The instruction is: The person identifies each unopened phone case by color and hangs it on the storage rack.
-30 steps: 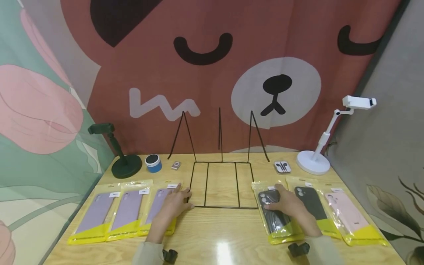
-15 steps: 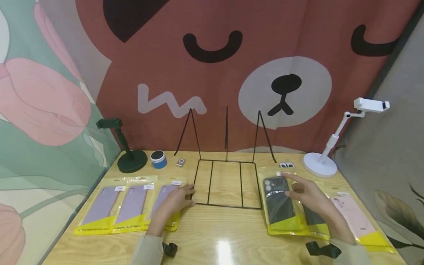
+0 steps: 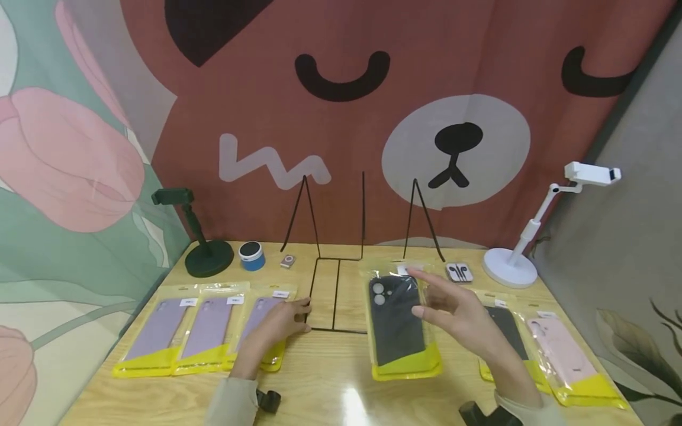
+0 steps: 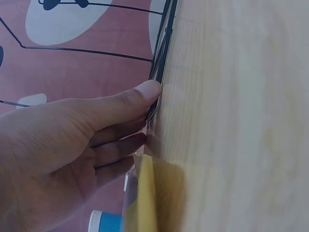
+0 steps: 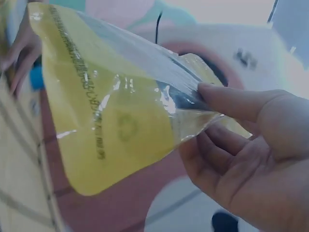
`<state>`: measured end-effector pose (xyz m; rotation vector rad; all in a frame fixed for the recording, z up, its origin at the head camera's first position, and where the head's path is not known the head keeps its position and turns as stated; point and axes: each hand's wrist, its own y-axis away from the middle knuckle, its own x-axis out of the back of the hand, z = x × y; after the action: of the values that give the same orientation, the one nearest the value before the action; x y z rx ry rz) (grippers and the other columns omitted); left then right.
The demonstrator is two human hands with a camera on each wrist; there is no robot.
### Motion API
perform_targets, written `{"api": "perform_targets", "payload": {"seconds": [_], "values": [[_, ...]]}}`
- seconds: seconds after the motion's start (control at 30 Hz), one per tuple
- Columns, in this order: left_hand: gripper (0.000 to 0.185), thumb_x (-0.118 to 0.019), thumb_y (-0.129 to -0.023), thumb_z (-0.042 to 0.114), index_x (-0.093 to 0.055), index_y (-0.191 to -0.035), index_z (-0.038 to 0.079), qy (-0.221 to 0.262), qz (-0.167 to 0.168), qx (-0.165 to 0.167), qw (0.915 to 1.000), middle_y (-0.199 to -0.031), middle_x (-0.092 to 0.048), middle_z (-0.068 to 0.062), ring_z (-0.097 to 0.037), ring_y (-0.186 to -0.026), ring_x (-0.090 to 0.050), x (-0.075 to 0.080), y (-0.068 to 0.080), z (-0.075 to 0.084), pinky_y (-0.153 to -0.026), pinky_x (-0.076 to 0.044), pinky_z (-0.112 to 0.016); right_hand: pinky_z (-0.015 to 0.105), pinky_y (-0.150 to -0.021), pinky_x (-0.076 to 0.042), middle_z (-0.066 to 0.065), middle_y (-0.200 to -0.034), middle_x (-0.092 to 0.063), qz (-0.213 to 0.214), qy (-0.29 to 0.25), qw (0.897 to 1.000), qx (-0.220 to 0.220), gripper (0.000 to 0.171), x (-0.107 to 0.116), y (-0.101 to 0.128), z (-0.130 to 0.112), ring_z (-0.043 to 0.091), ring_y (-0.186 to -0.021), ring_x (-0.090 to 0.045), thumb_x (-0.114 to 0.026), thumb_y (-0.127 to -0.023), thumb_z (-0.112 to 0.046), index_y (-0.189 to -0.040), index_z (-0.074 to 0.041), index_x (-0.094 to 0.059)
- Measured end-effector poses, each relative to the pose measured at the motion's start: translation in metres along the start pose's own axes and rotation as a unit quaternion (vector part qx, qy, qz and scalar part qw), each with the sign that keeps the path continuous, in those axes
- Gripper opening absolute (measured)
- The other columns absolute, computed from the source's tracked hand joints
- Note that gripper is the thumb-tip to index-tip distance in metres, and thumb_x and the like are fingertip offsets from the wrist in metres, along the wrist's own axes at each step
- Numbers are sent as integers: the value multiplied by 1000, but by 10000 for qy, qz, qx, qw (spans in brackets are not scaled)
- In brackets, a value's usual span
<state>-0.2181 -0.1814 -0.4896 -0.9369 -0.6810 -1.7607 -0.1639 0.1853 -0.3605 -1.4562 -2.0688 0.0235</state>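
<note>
My right hand [image 3: 426,296] holds a black phone case in a clear and yellow bag [image 3: 396,322], lifted above the table in front of the black wire rack [image 3: 341,330]. In the right wrist view the thumb and fingers [image 5: 227,104] pinch the edge of that bag [image 5: 116,121]. My left hand [image 3: 290,313] lies flat on the nearest purple case bag [image 3: 261,313], its fingers straight. In the left wrist view the left thumb [image 4: 145,92] touches the rack's wire [image 4: 161,58] at the table surface.
Two more purple case bags [image 3: 160,331] [image 3: 210,328] lie at the left. A black case bag [image 3: 503,331] and a pink one [image 3: 565,355] lie at the right. At the back stand a dark phone stand [image 3: 205,257], blue speaker [image 3: 251,255], earphones [image 3: 459,272] and white stand [image 3: 511,267].
My right hand has picked the black case bag up off the right-hand row and carried it left, in front of the wire rack. My left hand has stayed on the purple bag.
</note>
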Motion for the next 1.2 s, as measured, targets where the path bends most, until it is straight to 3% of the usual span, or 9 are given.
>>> {"api": "perform_targets", "payload": {"seconds": [0.13,0.23,0.43,0.6,1.0,1.2], "values": [[48,-74,-85,22,-61,-128,4,21,-72,-55,10000,-145,-47,-8,-35,-131,-43,0,2,-4,-104,-39,-48,26,-72,-53,0,-84,-57,253,-65,9963,823,61,-19,-9,-26,15,-72,-55,-72,-85,-3,-140,-16,-52],[47,-73,-86,22,-62,-127,3,-26,-84,-124,9999,-144,-48,-10,-35,-130,-44,-3,4,-6,-104,-39,-48,27,-75,-53,0,-82,-55,422,-185,9929,1099,61,-30,-15,-38,16,-75,-55,-72,-83,1,-140,-14,-52],[46,-74,-85,22,-63,-127,3,4,-75,-152,9999,-142,-50,-10,-34,-128,-48,-10,3,-5,-103,-41,-46,27,-73,-53,-2,-79,-56,681,-190,9952,680,60,-42,-27,-41,16,-74,-55,-74,-84,-8,-138,-26,-54],[47,-73,-86,20,-62,-128,3,129,-67,-17,9999,-143,-49,-12,-35,-128,-47,-8,4,-1,-103,-41,-48,27,-67,-50,-2,-77,-57,596,-6,9977,330,62,-44,-33,-32,16,-70,-54,-74,-84,-9,-138,-29,-52],[48,-73,-86,23,-61,-129,5,32,-113,144,9998,-146,-46,-9,-34,-131,-44,1,2,0,-105,-38,-49,28,-61,-48,-1,-79,-59,556,192,9981,200,60,-45,-44,-26,18,-69,-54,-74,-86,-18,-138,-37,-51],[48,-73,-86,22,-61,-129,5,-4,-87,121,9999,-146,-46,-10,-35,-131,-44,-1,0,1,-105,-38,-49,28,-55,-41,1,-81,-62,604,244,9979,49,59,-41,-78,-3,21,-65,-49,-72,-88,-25,-139,-40,-48]]}}
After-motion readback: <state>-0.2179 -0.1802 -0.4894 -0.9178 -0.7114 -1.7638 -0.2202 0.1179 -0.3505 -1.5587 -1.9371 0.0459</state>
